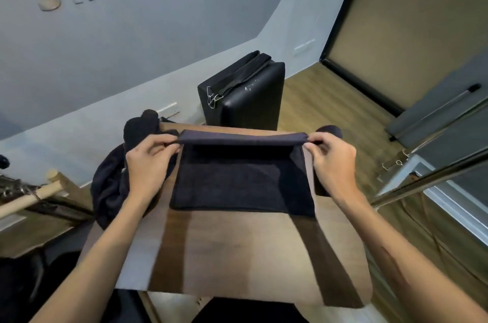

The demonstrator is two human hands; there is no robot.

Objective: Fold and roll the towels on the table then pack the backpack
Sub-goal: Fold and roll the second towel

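A dark navy towel (237, 180) lies flat on the small wooden table (237, 251). Its far edge is lifted and curled toward me. My left hand (150, 161) pinches the far left corner of that edge. My right hand (332, 161) pinches the far right corner. A dark backpack (113, 185) slumps at the table's left side, partly behind my left hand. Another dark towel (330, 131) shows behind my right hand at the table's far right corner, mostly hidden.
A black rectangular case (245, 95) with a strap stands on the floor just beyond the table. Wooden poles (29, 198) lie at the left. A glass door with a metal frame (433, 180) is at the right. A grey wall rises behind.
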